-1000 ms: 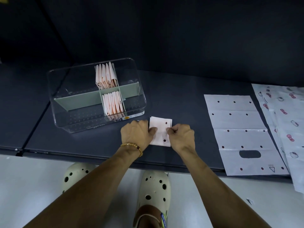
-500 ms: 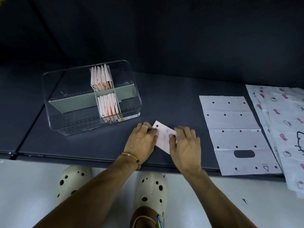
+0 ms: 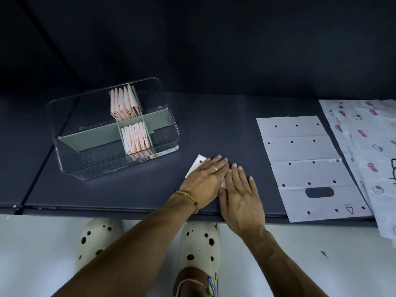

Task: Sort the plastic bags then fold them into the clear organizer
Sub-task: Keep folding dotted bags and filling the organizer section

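A small folded white bag with dark dots (image 3: 198, 163) lies on the dark table, mostly hidden under my hands. My left hand (image 3: 205, 181) lies flat on it with straight fingers, pressing it down. Beside it my right hand (image 3: 240, 196) also lies flat, fingers straight, over the bag's right part. The clear organizer (image 3: 64, 159) stands to the left; two of its compartments hold several folded bags (image 3: 137, 138) set upright against a green divider (image 3: 90, 140).
An unfolded white dotted bag (image 3: 310, 168) with a handle cut-out lies flat to the right. Further right lies a pile of cartoon-printed bags (image 3: 372, 151), overhanging the table's front edge (image 3: 107, 209). A dark wall stands behind the table.
Both hands went from pinching the folded bag's edges to lying flat on it. The bag turned and now shows only its upper left corner.
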`<action>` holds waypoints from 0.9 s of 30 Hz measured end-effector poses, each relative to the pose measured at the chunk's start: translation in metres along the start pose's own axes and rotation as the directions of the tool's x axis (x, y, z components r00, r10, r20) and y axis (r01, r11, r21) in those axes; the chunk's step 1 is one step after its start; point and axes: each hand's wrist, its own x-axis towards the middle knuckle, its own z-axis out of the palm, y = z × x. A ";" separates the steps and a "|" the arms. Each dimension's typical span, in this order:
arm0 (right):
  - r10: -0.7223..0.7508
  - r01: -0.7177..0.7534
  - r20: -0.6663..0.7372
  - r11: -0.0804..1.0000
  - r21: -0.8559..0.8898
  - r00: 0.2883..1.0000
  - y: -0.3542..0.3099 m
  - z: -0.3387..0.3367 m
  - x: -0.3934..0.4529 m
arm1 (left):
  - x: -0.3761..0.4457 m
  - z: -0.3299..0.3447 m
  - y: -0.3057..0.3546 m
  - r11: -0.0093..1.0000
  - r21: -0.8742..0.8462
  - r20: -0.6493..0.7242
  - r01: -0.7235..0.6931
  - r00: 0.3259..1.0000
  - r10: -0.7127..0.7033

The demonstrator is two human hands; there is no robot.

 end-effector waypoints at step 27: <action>0.042 -0.064 0.100 0.971 0.230 0.994 0.003 -0.010 0.008 | 0.007 -0.044 -0.024 0.931 -0.222 0.064 0.291 0.957 -0.284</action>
